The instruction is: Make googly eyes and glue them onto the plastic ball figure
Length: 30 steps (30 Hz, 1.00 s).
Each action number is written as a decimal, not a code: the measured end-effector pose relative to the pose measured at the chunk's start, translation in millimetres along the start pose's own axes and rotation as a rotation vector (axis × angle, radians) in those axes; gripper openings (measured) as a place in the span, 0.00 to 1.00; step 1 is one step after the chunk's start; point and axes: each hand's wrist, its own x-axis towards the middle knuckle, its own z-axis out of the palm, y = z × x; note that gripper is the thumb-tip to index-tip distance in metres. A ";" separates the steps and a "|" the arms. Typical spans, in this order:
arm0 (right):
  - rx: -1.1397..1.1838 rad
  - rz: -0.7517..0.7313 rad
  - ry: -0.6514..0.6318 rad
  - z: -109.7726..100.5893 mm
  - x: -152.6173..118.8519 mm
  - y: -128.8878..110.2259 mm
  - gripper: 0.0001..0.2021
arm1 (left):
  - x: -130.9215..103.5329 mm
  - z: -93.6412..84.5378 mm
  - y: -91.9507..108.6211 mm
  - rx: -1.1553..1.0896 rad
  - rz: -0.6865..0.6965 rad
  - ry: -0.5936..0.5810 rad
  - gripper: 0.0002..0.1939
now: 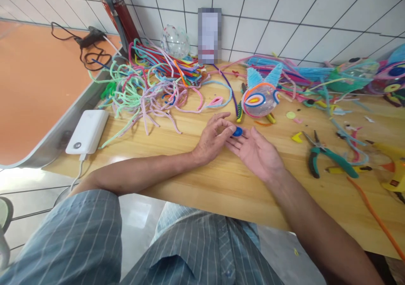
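Note:
A small round blue coil (237,131) lies between my two hands over the wooden table. My left hand (215,138) has its thumb and fingers closed on the coil's left side. My right hand (257,152) is palm up beneath it, fingers stretched out, their tips under the coil and partly hidden by my left hand. Just beyond my hands stands a clear ball (264,101) with light blue fuzzy ears and a ringed eye in orange, white and blue. A green and yellow piece (239,112) lies at its left.
Loose pipe cleaners (148,90) cover the back left, near a red flask (115,10) and white power bank (87,132). Green-handled pliers (329,156), a yellow glue gun (395,166) and an orange cord (373,211) lie at right. A phone (209,36) leans on the tiled wall.

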 end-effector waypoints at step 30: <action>-0.354 -0.203 0.245 -16.1 0.3 0.6 0.17 | 7.4 4.4 -7.9 -0.281 -0.125 -0.012 0.22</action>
